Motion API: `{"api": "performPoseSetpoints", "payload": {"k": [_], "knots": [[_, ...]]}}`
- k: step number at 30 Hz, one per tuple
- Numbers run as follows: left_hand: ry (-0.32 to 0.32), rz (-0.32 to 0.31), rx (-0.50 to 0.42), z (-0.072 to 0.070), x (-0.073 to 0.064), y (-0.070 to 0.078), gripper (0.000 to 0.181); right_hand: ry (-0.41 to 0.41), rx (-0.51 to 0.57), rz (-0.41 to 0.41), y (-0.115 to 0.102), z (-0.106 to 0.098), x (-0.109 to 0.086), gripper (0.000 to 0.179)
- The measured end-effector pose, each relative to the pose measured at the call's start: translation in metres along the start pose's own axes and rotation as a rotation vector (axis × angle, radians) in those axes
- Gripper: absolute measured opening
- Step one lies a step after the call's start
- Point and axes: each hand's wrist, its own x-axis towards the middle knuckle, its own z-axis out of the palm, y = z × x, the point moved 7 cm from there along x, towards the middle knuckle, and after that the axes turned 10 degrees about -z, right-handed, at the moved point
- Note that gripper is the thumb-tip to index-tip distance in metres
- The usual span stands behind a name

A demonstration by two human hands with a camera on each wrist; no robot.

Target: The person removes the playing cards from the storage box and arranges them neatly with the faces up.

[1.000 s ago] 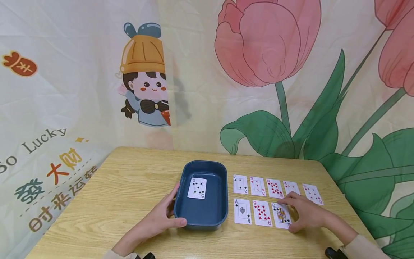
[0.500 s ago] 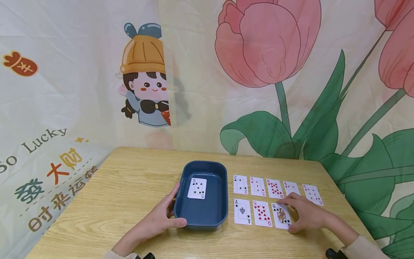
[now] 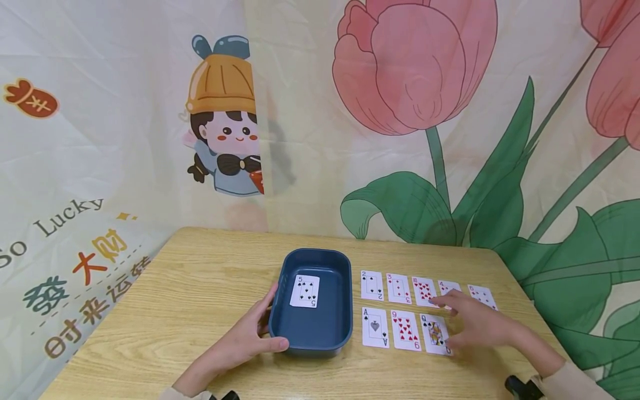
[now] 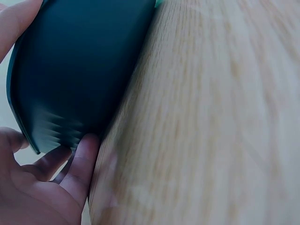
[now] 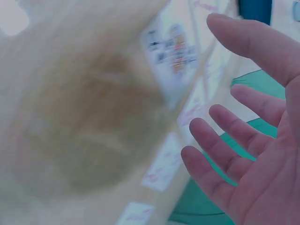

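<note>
My left hand point(image 3: 255, 333) holds a dark blue rectangular tray point(image 3: 348, 311) at its near left corner, the thumb at the front and the fingers along the left side. In the left wrist view the fingers point(image 4: 84, 152) rest against the tray's wall point(image 4: 79, 70). Inside the tray a five of spades point(image 3: 305, 291) lies face up. My right hand point(image 3: 477, 322) hovers with spread fingers just over the queen of spades point(image 3: 434, 333) and holds nothing. Left of the queen lie a nine of hearts point(image 3: 406, 330) and an ace of spades point(image 3: 375, 328).
Behind these is a second row: two of spades point(image 3: 371, 285), three of diamonds point(image 3: 398, 288), ten of hearts point(image 3: 425, 291), a partly covered four point(image 3: 449, 289) and a six of diamonds point(image 3: 483, 297). A printed curtain point(image 3: 300, 139) hangs behind the wooden table point(image 3: 220, 272).
My right hand has come away from the queen of spades, lifting and shifting slightly to the right. The queen stays in its row. My left hand and the tray have not moved.
</note>
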Motion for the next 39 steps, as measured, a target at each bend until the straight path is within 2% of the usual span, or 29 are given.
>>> {"api": "performPoseSetpoints", "payload": {"k": [7, 16, 24, 31, 39], "knots": [[0.008, -0.008, 0.01, -0.001, -0.001, 0.001, 0.118, 0.052, -0.06, -0.036, -0.04, -0.018, 0.028, 0.077], [0.015, -0.007, 0.019, -0.001, -0.002, 0.002, 0.119, 0.081, -0.072, -0.199, -0.095, -0.015, 0.086, 0.076], [0.005, 0.002, 0.008, -0.001, -0.002, 0.003, 0.118, 0.089, -0.033, -0.188, -0.128, -0.003, 0.141, 0.078], [0.013, -0.004, 0.025, 0.0, -0.001, 0.003, 0.117, 0.02, -0.013, -0.191, -0.144, 0.013, 0.177, 0.074], [-0.001, -0.009, 0.026, 0.0, -0.002, 0.003, 0.114, -0.086, -0.031, -0.168, -0.142, 0.039, 0.21, 0.075]]}}
